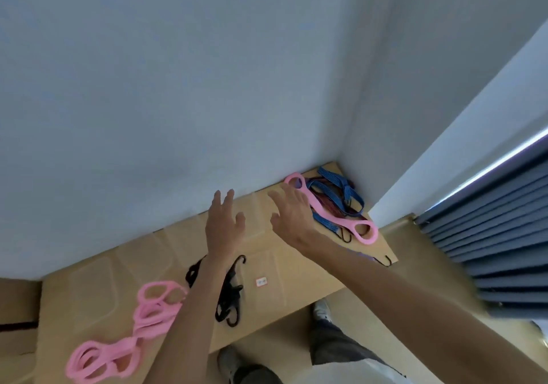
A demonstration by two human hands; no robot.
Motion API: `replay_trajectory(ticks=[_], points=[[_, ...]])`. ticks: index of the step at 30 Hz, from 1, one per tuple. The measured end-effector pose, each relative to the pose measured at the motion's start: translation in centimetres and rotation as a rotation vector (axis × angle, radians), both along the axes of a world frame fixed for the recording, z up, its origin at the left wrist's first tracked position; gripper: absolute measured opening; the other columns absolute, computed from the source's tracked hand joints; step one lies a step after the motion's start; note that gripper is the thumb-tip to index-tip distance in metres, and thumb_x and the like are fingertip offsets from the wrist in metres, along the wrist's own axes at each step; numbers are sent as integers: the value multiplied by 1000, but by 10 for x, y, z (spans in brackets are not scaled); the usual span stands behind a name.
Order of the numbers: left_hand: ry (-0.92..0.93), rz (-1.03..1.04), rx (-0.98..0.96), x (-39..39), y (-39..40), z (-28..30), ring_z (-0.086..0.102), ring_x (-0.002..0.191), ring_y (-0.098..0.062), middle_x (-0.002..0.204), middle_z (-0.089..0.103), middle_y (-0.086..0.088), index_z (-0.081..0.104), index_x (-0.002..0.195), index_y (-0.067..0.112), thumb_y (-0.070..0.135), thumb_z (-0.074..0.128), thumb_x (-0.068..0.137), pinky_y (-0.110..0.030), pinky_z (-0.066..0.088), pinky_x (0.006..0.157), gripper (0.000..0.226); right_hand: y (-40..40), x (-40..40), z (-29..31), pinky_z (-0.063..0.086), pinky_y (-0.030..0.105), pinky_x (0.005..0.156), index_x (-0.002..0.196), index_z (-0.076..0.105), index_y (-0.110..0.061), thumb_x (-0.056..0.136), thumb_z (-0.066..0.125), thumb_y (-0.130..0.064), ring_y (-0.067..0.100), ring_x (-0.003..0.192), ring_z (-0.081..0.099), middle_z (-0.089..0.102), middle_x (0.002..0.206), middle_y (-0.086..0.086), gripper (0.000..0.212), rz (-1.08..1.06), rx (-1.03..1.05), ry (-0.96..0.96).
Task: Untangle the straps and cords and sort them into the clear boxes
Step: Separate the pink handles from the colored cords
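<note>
Both my hands hover over the wooden table [296,277] with fingers spread, holding nothing. My left hand [224,223] is near the wall. My right hand [292,211] is just left of a tangle in the far right corner: a long pink strap [335,216] lying across blue flat cords [341,189] and thin dark red cords [333,205] with black hooks. A heap of pink straps [130,333] lies at the near left. Black cords with hooks [229,291] lie under my left forearm. The clear boxes are hard to make out; faint clear outlines show on the table.
A white wall runs along the table's far edge and meets another wall at the right corner. Blue curtains [489,220] hang at the right. A small white label [261,281] lies mid-table. My legs and shoes [321,309] stand at the table's near edge.
</note>
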State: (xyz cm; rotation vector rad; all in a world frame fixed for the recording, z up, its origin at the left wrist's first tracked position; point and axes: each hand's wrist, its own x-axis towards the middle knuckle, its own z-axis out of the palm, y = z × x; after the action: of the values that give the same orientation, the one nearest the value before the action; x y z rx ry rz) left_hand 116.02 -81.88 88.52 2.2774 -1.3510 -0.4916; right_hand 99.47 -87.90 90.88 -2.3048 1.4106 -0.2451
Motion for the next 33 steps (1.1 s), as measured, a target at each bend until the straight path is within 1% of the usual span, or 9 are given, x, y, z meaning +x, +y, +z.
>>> replay_trajectory(ticks=[6,13,15,17,20,27,29,31,33], points=[[-6,-153,163,-86,-58,-23,19,152,-29,167,10,-12,24,158,22,23,57,98,-40,35,113,68,-60,-112,-27,28,42,110,133,53,-15,85,50,-17,35,128,41,42,142,14,48,-178,115,123],[58,-168,352,-112,-120,-52,24,149,-28,162,24,-16,27,156,9,23,57,99,-39,30,116,66,-86,-204,-74,46,40,91,139,47,-19,85,49,-11,32,111,54,55,121,12,54,-377,390,240],[141,-128,340,-114,-138,-64,40,140,-33,150,42,-19,41,146,1,18,59,97,-41,37,110,55,-87,-213,-86,47,36,83,132,53,-17,85,50,-14,32,106,56,57,115,11,48,-423,440,232],[173,-116,326,-118,-154,-77,56,119,-36,124,60,-19,57,125,-1,16,60,95,-39,45,92,34,-88,-216,-97,47,35,79,127,57,-17,86,52,-19,31,103,56,56,113,9,41,-481,488,216],[231,-116,321,-120,-179,-97,61,96,-30,98,63,-9,63,110,8,18,58,96,-33,42,76,18,-89,-217,-114,47,36,76,126,57,-19,88,54,-24,29,103,55,54,114,8,39,-551,578,206],[480,145,426,-115,-219,-123,57,93,-30,103,61,-19,65,109,-4,20,58,98,-39,42,81,27,-85,-217,-145,47,36,80,138,43,-24,86,62,-6,28,112,54,54,120,7,58,-567,626,281],[478,131,412,-114,-218,-121,58,97,-29,105,62,-18,66,111,-3,19,59,97,-33,44,83,27,-85,-213,-149,45,34,76,134,43,-22,88,63,-10,27,106,55,57,115,6,51,-594,572,291],[564,215,381,-111,-220,-120,57,94,-24,104,63,-12,68,111,-1,17,62,95,-19,43,68,24,-89,-210,-150,46,33,72,123,51,-18,91,63,-18,25,97,57,61,107,5,35,-614,531,290],[664,350,344,-107,-224,-119,59,95,-25,103,64,-11,68,111,0,14,65,93,-20,44,72,23,-97,-205,-144,48,33,69,107,61,-16,90,63,-24,24,89,60,65,98,3,20,-631,541,281]])
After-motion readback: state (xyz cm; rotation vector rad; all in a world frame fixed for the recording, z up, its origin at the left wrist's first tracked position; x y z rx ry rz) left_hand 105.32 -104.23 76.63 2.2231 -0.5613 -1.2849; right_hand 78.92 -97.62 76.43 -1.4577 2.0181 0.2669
